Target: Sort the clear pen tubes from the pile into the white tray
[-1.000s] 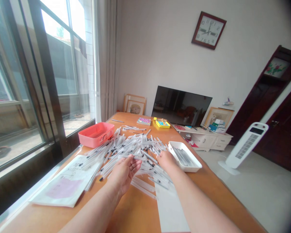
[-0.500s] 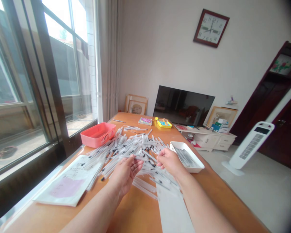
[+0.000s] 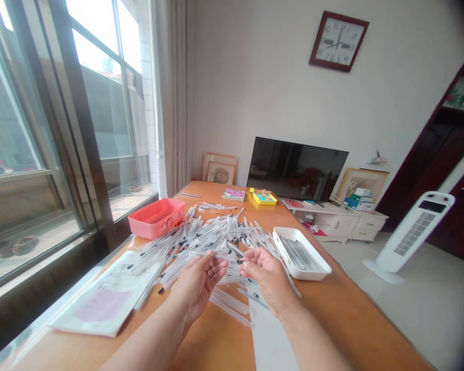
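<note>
Above a loose pile of clear pen barrels [image 3: 201,234], several with black ends, both of my hands face each other. Between the thumb and forefinger of my left hand [image 3: 201,283] is a translucent pen barrel [image 3: 221,256] lying nearly level, its far end pointing toward the right hand; the other fingers curl loosely. My right hand [image 3: 268,278] is closed in a pinch close to that end. A small dark bit shows at its fingertips, too small to make out. Right of it stands a white tray [image 3: 320,269] with grey-black pen refills [image 3: 297,253].
A red plastic box [image 3: 139,225] sits left of the pile, behind a paper booklet [image 3: 96,299]. White paper [image 3: 272,335] lies at the table's near side. Farther back are a yellow box [image 3: 263,198], a colourful booklet [image 3: 233,194] and a single pen [image 3: 192,195].
My right hand has moved left and slightly down, bringing its fingertips close to the barrel in my left hand. The left hand stays nearly in place. The view has shifted slightly.
</note>
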Tool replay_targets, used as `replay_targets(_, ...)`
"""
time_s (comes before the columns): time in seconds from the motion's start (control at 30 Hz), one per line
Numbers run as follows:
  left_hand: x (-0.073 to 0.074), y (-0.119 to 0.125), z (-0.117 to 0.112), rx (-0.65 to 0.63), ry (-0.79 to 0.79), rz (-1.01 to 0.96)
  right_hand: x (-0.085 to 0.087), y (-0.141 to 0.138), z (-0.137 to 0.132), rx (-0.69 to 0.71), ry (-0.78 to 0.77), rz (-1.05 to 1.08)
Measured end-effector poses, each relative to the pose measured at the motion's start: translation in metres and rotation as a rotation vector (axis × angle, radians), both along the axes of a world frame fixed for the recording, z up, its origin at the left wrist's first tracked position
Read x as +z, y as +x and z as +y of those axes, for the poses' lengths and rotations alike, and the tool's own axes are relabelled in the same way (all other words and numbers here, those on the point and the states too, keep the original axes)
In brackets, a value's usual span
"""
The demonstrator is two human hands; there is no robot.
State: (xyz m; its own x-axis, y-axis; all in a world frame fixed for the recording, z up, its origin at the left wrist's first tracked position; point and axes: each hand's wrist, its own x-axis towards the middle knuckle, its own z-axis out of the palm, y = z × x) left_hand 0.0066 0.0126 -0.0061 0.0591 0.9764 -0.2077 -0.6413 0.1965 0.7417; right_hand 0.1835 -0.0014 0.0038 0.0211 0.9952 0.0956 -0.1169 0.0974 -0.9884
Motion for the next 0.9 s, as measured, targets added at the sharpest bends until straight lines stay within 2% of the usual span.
replay_targets(0.9,0.0022,0.0043,-0.0051,-0.017,0.01,0.04,-0.0065,-0.0077,-0.0005,-0.006,0.053,-0.075)
